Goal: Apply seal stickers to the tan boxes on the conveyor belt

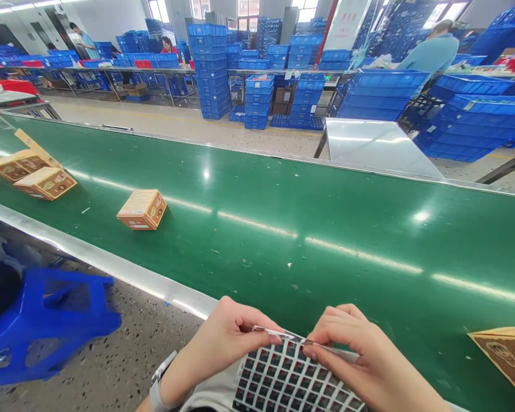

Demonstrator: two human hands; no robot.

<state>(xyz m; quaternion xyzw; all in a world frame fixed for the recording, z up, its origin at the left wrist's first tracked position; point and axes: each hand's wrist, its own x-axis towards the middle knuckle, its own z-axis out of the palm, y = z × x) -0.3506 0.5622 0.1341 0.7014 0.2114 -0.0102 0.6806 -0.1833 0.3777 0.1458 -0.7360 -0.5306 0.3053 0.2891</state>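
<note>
Near the bottom of the head view, a sheet (289, 380) with rows of small dark rectangles, which look like stickers, hangs between my hands. My left hand (236, 332) pinches its top edge between thumb and fingers. At the same edge, a little to the right, my right hand (352, 343) has thumb and fingers closed on it. The sheet's lower part runs out of view. Beyond it lies the green conveyor belt (257, 246). A brown printed box (508, 357) stands partly in view right of my right hand.
A small brown box (143, 210) sits on the belt, with several more boxes (47, 183) at far left. A blue stool (60, 320) stands on the left floor. Across the belt are a metal table (369, 143), stacked blue crates (208, 71) and a seated person (433, 54).
</note>
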